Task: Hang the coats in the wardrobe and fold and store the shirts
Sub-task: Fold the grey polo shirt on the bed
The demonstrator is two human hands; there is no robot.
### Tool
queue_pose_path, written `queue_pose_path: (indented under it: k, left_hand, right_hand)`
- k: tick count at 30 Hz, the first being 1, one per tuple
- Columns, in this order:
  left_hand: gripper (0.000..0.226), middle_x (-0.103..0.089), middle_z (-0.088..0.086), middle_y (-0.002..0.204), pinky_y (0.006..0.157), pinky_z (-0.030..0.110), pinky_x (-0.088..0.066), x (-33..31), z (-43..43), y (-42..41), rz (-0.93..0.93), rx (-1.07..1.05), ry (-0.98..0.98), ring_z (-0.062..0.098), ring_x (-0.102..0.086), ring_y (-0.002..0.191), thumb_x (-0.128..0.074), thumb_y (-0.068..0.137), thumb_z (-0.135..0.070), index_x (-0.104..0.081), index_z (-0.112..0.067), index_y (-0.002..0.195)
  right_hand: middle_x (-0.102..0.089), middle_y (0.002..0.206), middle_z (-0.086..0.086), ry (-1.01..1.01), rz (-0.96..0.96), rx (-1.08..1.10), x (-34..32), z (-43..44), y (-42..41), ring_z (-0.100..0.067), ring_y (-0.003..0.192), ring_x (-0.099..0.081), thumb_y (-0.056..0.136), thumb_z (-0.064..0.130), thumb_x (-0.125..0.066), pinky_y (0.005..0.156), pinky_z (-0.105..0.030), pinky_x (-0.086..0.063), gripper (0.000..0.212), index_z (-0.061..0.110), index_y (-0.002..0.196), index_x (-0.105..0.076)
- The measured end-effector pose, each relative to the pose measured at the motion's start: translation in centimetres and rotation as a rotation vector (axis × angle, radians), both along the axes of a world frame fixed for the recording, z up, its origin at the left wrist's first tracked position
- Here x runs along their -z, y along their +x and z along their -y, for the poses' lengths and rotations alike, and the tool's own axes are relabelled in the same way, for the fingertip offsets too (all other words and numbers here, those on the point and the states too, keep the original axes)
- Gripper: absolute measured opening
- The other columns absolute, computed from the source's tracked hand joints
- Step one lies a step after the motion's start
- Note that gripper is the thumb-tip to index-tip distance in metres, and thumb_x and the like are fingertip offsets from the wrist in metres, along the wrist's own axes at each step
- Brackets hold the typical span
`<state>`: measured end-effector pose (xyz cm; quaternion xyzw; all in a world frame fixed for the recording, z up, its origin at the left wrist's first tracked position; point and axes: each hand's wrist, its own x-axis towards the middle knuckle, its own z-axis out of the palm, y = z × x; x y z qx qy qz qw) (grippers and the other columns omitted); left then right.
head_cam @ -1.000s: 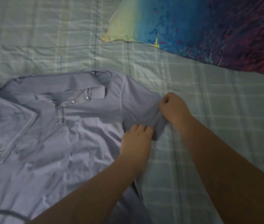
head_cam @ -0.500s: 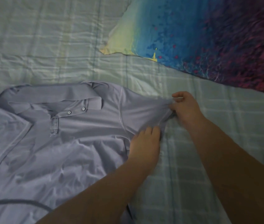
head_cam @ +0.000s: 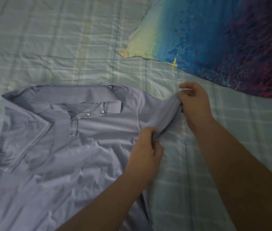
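On my feed, the lavender-grey polo shirt (head_cam: 82,139) lies face up on the pale checked bedsheet (head_cam: 48,47). Its collar (head_cam: 75,99) is folded down, two white buttons (head_cam: 88,114) show by the open placket, and the body is creased. The sleeve (head_cam: 158,112) is pulled taut between the hands. The right hand (head_cam: 195,104) pinches its outer end with curled fingers, and the left hand (head_cam: 146,147) grips its lower hem near the armpit seam. A blue and purple pillow (head_cam: 215,39) lies beyond, apart from the shirt.

Bare sheet (head_cam: 48,47) lies beyond the shirt (head_cam: 65,155); a pillow (head_cam: 215,39) (top right) crowds that corner.
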<state>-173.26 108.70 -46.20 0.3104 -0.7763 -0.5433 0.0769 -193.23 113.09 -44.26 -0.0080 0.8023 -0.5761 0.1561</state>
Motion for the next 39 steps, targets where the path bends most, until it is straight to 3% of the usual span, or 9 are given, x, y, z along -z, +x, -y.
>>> queue_pose_path:
  k: [5, 11, 15, 17, 20, 23, 28, 35, 39]
  left_hand:
    - [0.014, -0.067, 0.001, 0.072, 0.062, 0.038, -0.052, -0.1, 4.4, 3.6, 0.06, -0.368, 0.315, 0.021, -0.065, 0.064, -0.055, 0.078, -0.023, -0.051, -0.025, 0.091]
    - [0.014, -0.071, 0.009, 0.078, 0.063, 0.045, -0.06, 1.5, 8.9, 8.1, 0.258, -0.424, 0.454, 0.026, -0.071, 0.07, -0.061, 0.088, -0.016, -0.051, -0.02, 0.098]
    - [0.015, -0.062, -0.004, 0.082, 0.076, 0.033, -0.05, 1.7, 10.5, 9.7, 0.305, -0.366, 0.063, 0.005, -0.061, 0.074, -0.062, 0.091, -0.015, -0.053, -0.018, 0.102]
    - [0.015, -0.06, 0.002, 0.097, 0.083, 0.039, -0.046, 0.7, 10.6, 9.9, 0.231, -0.258, -0.259, 0.02, -0.056, 0.09, -0.056, 0.088, -0.015, -0.058, -0.017, 0.103]
    - [0.047, -0.058, 0.007, 0.13, 0.104, 0.044, -0.043, 0.3, 9.4, 9.2, 0.161, 0.117, -0.617, 0.028, -0.051, 0.123, -0.051, 0.081, -0.02, -0.06, -0.014, 0.127]
    - [0.059, -0.038, 0.006, 0.157, 0.121, 0.049, -0.021, 1.6, 8.3, 8.8, 0.275, 0.341, -0.638, 0.026, -0.026, 0.149, -0.046, 0.095, -0.029, -0.04, -0.013, 0.151]
    - [0.065, -0.016, 0.008, 0.166, 0.124, 0.047, 0.0, 4.0, 8.1, 10.1, 0.415, 0.51, -0.707, 0.026, -0.006, 0.153, -0.025, 0.101, -0.042, -0.015, -0.013, 0.159]
    - [0.06, -0.028, 0.009, 0.161, 0.124, 0.041, -0.01, 1.7, 7.9, 14.6, 0.294, 0.411, -0.589, 0.027, -0.017, 0.151, -0.038, 0.099, -0.034, -0.031, -0.012, 0.154]
    - [0.054, -0.038, 0.016, 0.155, 0.121, 0.047, -0.02, 0.2, 7.1, 21.6, 0.293, 0.413, -0.52, 0.034, -0.025, 0.148, -0.049, 0.098, -0.021, -0.041, -0.005, 0.148]
  right_hand:
    - [-0.065, 0.091, -0.003, -0.092, -0.154, -0.247, -1.8, 8.8, 4.6, -0.012, 0.084, -0.063, 0.089, -0.004, -0.06, 0.077, -0.022, -0.05, 0.018, 0.012, 0.097, -0.062]
    - [-0.068, 0.118, -0.002, 0.021, -0.108, -0.589, 1.4, 15.0, 10.4, -0.015, 0.113, -0.062, 0.099, 0.006, -0.05, 0.099, -0.018, -0.043, 0.025, 0.01, 0.119, -0.066]
    - [-0.068, 0.119, -0.009, 0.226, -0.389, -0.42, 3.3, 11.8, 11.5, -0.02, 0.108, -0.06, 0.097, 0.009, -0.042, 0.094, -0.016, -0.036, 0.032, 0.008, 0.12, -0.064]
    - [-0.063, 0.125, -0.015, 0.332, -0.54, -0.518, 3.8, 10.1, 11.7, -0.028, 0.117, -0.056, 0.092, 0.008, -0.043, 0.102, -0.02, -0.032, 0.036, 0.005, 0.123, -0.061]
    - [-0.043, 0.149, -0.022, 0.642, -0.709, -0.776, 5.1, 8.7, 11.8, -0.037, 0.141, -0.036, 0.095, 0.015, -0.043, 0.117, -0.044, -0.027, 0.048, 0.003, 0.141, -0.048]
    - [-0.025, 0.16, -0.018, 0.861, -0.715, -0.871, 6.7, 8.0, 12.0, -0.036, 0.149, -0.02, 0.102, 0.032, -0.032, 0.118, -0.051, -0.021, 0.058, 0.009, 0.154, -0.029]
    - [-0.024, 0.161, -0.017, 0.908, -0.749, -0.829, 7.9, 7.9, 12.5, -0.036, 0.149, -0.021, 0.101, 0.033, -0.038, 0.118, -0.052, -0.019, 0.059, 0.01, 0.155, -0.027]
    - [-0.031, 0.158, -0.016, 0.692, -0.693, -0.737, 4.9, 3.0, 18.5, -0.033, 0.147, -0.027, 0.103, 0.029, -0.033, 0.12, -0.048, -0.022, 0.054, 0.008, 0.153, -0.03]
    - [-0.043, 0.148, -0.023, 0.614, -0.623, -0.663, 3.9, -3.4, 27.3, -0.038, 0.138, -0.039, 0.094, 0.016, -0.051, 0.118, -0.045, -0.027, 0.053, 0.0, 0.144, -0.042]
